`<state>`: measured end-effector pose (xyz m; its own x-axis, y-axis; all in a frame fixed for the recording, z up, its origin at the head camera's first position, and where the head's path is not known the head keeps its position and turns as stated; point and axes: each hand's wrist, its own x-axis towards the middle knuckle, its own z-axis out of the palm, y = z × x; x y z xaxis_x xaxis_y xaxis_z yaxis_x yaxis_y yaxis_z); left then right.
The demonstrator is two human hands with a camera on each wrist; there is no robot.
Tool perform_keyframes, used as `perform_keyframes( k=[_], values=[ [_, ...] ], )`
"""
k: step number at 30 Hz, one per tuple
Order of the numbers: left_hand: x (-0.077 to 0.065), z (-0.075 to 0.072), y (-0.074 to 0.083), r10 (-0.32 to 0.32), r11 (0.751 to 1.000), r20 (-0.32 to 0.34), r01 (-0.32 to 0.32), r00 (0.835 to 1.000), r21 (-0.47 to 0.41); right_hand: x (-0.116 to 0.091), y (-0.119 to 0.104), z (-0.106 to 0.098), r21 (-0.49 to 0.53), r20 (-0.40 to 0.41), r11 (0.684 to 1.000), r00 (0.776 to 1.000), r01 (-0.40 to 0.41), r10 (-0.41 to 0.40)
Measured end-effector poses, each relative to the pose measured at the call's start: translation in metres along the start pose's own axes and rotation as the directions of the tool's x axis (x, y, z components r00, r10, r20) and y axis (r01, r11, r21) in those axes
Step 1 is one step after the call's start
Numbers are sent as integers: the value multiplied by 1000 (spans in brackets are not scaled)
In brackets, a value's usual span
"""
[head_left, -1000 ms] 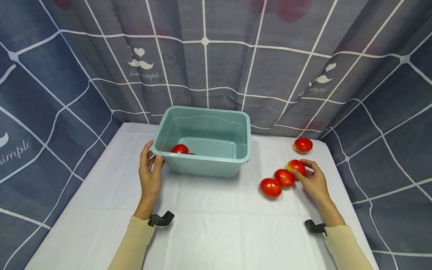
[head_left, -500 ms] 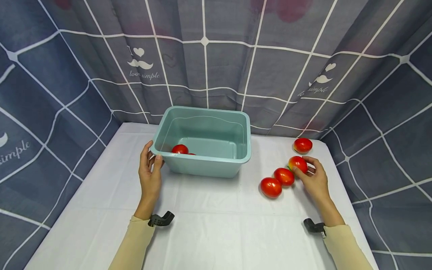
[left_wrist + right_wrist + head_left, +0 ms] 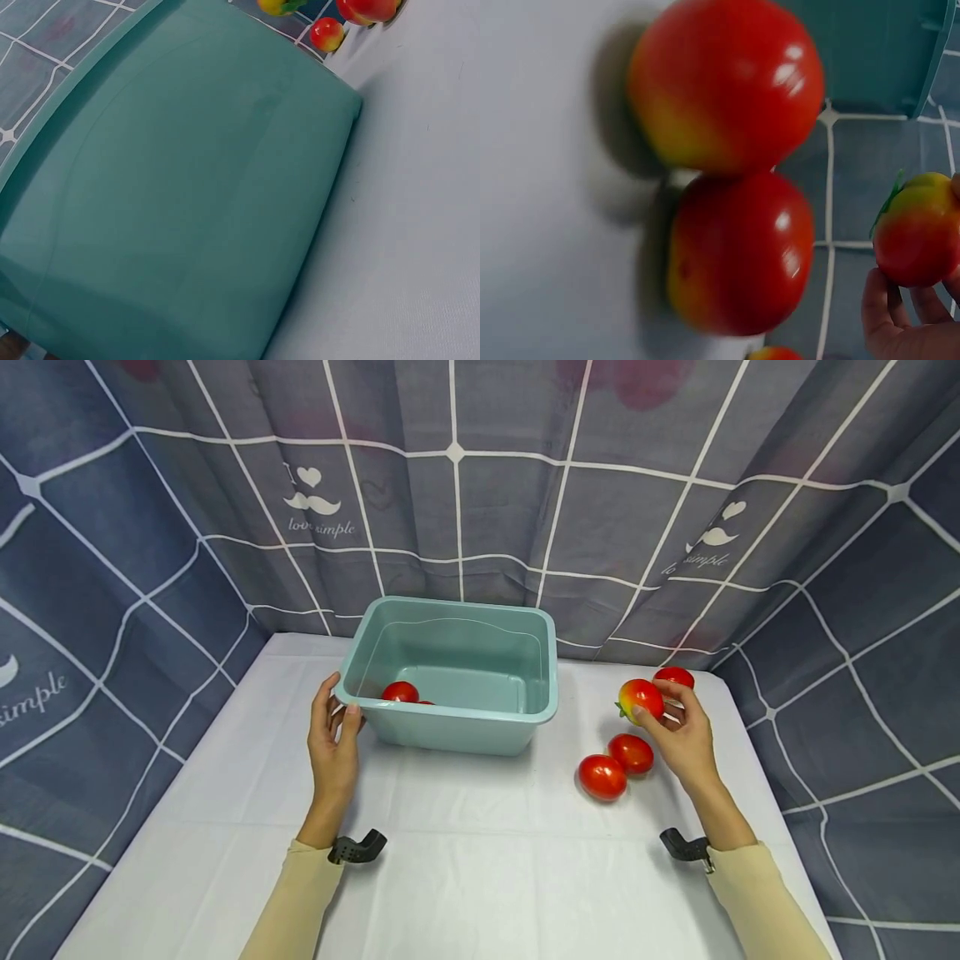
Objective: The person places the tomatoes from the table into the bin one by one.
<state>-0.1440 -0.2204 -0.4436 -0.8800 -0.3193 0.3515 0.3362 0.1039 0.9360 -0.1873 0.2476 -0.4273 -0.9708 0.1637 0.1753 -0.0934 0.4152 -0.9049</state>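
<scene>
In the head view my right hand (image 3: pixel 678 735) pinches a red tomato (image 3: pixel 643 700) between thumb and fingers, above the table. Its yellow end with a green stem points left; the right wrist view shows this tomato (image 3: pixel 917 232) in the fingers too. My left hand (image 3: pixel 333 752) grips the near left corner of a teal plastic bin (image 3: pixel 450 727), thumb on the front wall and fingers on the side. One tomato (image 3: pixel 401 692) lies in the bin, with a sliver of another beside it. Two tomatoes, one nearer (image 3: pixel 602 777) and one behind (image 3: pixel 632 753), lie touching below the held one.
A further tomato (image 3: pixel 675 677) rests at the back right of the white-covered table (image 3: pixel 465 877), partly behind the right hand. Grey-blue checked curtains (image 3: pixel 510 510) close off the back and both sides.
The right hand has lifted its tomato from beside the two on the table and carried it left and away from me. The left hand and the bin have stayed put.
</scene>
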Motion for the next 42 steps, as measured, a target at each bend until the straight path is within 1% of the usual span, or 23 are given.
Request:
perform_keyframes(
  k=[6, 10, 13, 18, 21, 24, 25, 27, 30, 32, 37, 42],
  values=[
    [0, 0, 0, 0, 1000, 1, 0, 1000, -6, 5, -20, 12, 82, -4, 996, 999, 41, -41],
    [0, -1, 1, 2, 1000, 1, -2, 1000, -12, 10, -30, 20, 135, 10, 988, 997, 70, -72],
    [0, -1, 2, 8, 1000, 0, -8, 1000, -17, 13, -37, 26, 173, 25, 981, 995, 87, -93],
    [-1, -2, 0, 15, 1000, 6, -15, 1000, -14, 19, -49, 35, 239, 16, 963, 991, 123, -131],
    [1, -3, -8, 15, 1000, 2, -15, 1000, -10, 23, -57, 40, 267, 15, 952, 987, 151, -161],
    [2, -5, -20, 22, 1000, -5, -22, 1000, 2, 28, -66, 46, 267, 24, 948, 982, 174, -187],
    [3, -6, -23, 23, 1000, -7, -23, 1000, 4, 31, -65, 48, 268, 26, 946, 980, 184, -198],
    [2, -6, -19, 21, 1000, -4, -21, 1000, 9, 37, -64, 53, 263, 27, 943, 975, 205, -220],
    [0, -4, -6, 17, 1000, 2, -17, 1000, 9, 44, -63, 59, 268, 27, 937, 970, 225, -240],
    [-1, -3, 2, 15, 1000, 5, -15, 1000, 9, 46, -69, 62, 275, 26, 932, 967, 237, -254],
    [-1, -2, 0, 17, 1000, 4, -17, 1000, -10, 42, -93, 68, 305, 51, 920, 961, 245, -273],
    [-1, -2, -2, 16, 1000, 7, -16, 1000, -17, 41, -104, 76, 305, 94, 921, 955, 243, -283]
  ],
)
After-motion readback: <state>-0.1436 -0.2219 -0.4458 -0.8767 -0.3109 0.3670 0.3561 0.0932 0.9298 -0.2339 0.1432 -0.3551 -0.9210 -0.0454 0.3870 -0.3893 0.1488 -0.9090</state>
